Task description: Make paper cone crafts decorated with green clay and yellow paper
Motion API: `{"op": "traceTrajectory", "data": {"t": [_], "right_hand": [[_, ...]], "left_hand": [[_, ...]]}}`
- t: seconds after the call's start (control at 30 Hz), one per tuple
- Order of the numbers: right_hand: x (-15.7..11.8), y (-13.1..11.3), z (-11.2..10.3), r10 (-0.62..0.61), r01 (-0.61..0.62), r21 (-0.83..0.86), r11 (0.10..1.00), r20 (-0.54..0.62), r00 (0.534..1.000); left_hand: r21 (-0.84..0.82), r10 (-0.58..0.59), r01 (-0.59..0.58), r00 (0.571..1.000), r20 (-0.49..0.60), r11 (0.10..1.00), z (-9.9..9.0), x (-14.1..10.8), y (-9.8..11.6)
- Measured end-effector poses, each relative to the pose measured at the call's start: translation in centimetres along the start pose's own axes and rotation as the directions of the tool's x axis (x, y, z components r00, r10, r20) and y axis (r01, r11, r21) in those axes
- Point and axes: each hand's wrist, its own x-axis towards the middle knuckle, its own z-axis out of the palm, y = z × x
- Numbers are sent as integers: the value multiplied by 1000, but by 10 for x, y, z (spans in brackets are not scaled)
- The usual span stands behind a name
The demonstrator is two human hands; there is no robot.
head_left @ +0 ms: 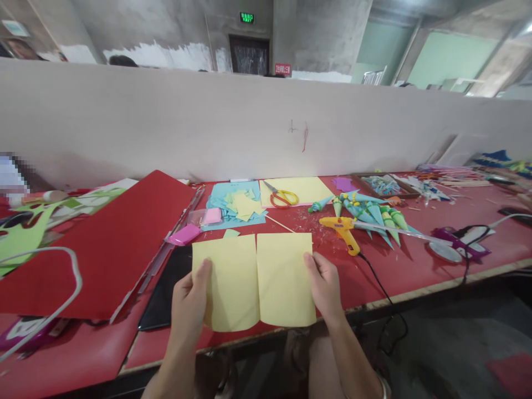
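Two pale yellow sheets are held up side by side over the table's front edge. My left hand (190, 296) grips the outer edge of the left yellow sheet (233, 282), thumb on its face. The right yellow sheet (286, 280) is pinched at its outer edge by my right hand (325, 282). Their inner edges meet or nearly meet; whether they are joined lower down I cannot tell. Behind them lie red-and-yellow-handled scissors (281, 195) on a larger yellow sheet (313, 188), and blue paper (214, 194) with cut yellow pieces on top.
A yellow glue gun (343, 230) with a black cord lies at right, beside blue and green paper cones (374, 213). At left are a large red board (108, 244) and a dark tablet-like slab (162, 293). A white partition (208, 122) stands behind the red table (415, 260).
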Motion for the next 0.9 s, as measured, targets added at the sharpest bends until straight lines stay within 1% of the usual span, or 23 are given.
{"op": "traceTrajectory", "data": {"t": [0.13,0.37,0.43,0.5,0.57,0.63,0.7,0.77,0.83,0.9], "right_hand": [[0,-1,-1,-12,12,-14,1000,13,1000],[-1,-1,-1,-28,29,-27,999,22,999],[-1,-2,-2,-21,22,-13,1000,26,999],[1,-2,-5,-5,4,16,1000,38,999],[3,-2,-8,22,-27,60,998,86,996],[6,-2,-12,40,-56,100,993,148,988],[7,-3,-15,39,-62,120,991,183,982],[7,-5,-15,19,-39,111,993,174,985],[7,-8,-12,-9,-2,84,996,124,992],[6,-10,-9,-30,28,59,998,44,999]], "left_hand": [[-20,-34,34,999,4,999,-1,0,1],[-10,-42,42,999,1,999,-6,2,-1],[-18,-54,54,998,28,998,-8,2,1],[-17,-71,73,994,83,997,-11,3,5],[10,-93,93,984,149,996,-14,3,10],[44,-96,89,974,203,995,-16,3,14],[68,-53,38,973,227,997,-16,3,16],[102,27,-50,976,218,993,-13,3,16],[158,135,-161,977,165,974,-9,1,15],[207,261,-272,962,81,940,-4,-2,13]]}}
